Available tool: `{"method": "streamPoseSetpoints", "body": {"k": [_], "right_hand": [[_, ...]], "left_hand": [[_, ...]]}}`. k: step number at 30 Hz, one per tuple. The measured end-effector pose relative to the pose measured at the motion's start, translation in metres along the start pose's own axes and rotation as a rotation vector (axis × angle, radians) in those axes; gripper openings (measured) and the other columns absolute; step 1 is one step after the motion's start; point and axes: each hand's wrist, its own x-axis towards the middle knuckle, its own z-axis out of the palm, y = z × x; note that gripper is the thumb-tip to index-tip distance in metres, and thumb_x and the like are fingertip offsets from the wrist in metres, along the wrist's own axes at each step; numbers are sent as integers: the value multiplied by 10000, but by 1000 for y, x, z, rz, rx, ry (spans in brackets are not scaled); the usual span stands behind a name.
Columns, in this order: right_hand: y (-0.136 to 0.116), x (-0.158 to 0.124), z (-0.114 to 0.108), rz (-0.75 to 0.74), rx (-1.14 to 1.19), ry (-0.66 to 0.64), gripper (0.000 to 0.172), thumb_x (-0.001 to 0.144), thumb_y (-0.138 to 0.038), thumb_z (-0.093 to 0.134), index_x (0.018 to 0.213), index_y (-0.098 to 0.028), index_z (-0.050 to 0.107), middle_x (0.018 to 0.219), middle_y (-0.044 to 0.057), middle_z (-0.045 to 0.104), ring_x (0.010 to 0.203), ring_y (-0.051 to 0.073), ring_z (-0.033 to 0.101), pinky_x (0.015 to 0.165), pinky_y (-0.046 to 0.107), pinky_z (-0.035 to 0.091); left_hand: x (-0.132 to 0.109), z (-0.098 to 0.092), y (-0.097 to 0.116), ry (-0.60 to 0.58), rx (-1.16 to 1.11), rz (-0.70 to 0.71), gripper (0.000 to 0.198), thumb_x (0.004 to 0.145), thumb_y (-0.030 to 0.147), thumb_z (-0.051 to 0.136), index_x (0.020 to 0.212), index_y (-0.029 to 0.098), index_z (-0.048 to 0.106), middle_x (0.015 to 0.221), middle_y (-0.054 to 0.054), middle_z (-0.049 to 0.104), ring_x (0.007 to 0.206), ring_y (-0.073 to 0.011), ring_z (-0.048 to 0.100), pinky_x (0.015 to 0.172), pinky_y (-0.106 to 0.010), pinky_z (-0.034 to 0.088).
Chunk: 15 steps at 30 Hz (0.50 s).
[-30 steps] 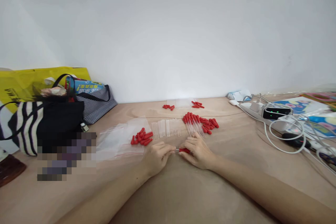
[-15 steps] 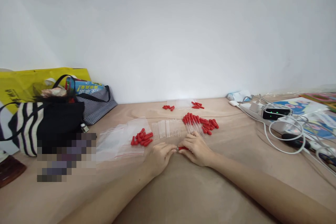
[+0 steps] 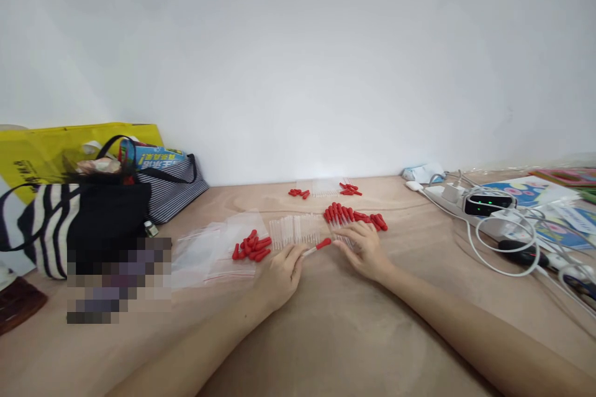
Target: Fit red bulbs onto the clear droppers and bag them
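My left hand [image 3: 282, 274] pinches the clear tube of a dropper [image 3: 323, 244], whose red rubber bulb points up to the right. Just beyond the bulb, my right hand [image 3: 361, 251] is open, fingers spread and apart from this dropper. It partly covers a row of droppers with red bulbs [image 3: 336, 211]. Loose red bulbs [image 3: 371, 220] lie behind that hand. Clear glass tubes [image 3: 294, 229] are lined up flat on the table beyond my left hand. To their left, a heap of red bulbs [image 3: 252, 246] rests on clear plastic bags [image 3: 200, 254].
Farther back, more red bulbs [image 3: 350, 189] and clear tubes [image 3: 326, 187] lie near the wall. A black-and-white bag [image 3: 112, 217] and a striped bag [image 3: 179, 195] stand left. On the right sit a power strip [image 3: 447, 192], white cables [image 3: 475, 260] and printed sheets [image 3: 521, 189].
My right hand has let go of the red bulb and moved slightly right, its fingers spreading. The dropper now shows in my left hand, tilted upward.
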Motion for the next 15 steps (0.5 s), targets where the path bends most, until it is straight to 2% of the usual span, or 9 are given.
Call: {"method": "streamPoseSetpoints", "body": {"k": [4, 8, 10, 15], "right_hand": [[25, -5, -5, 185, -53, 147, 209, 829, -292, 452, 850, -194, 636, 773, 49, 631, 757, 180, 533, 715, 324, 329], [41, -16, -11, 261, -144, 124, 198, 805, -285, 459, 784, -206, 640, 752, 37, 636, 770, 192, 540, 703, 323, 310], [44, -21, -14, 287, -179, 106, 195, 798, -286, 461, 777, -212, 640, 760, 36, 639, 788, 197, 539, 698, 320, 303], [48, -25, -17, 333, -217, 80, 194, 791, -280, 458, 763, -219, 640, 764, 35, 638, 781, 194, 534, 688, 312, 298]], "left_hand": [[18, -2, 9, -49, 54, -153, 275, 854, 117, 327, 989, 209, 547, 958, -27, 547, 708, -125, 572, 672, -236, 453], [48, 5, 20, -149, 129, -227, 297, 811, 28, 326, 923, 165, 565, 939, -42, 535, 713, -122, 569, 674, -223, 446], [60, 11, 23, -162, 163, -232, 296, 810, 19, 324, 926, 148, 562, 911, -56, 542, 766, -148, 568, 705, -243, 444], [79, 25, 30, -174, 226, -227, 298, 807, 6, 353, 1016, 135, 523, 1005, -93, 528, 857, -182, 567, 750, -279, 449]]}}
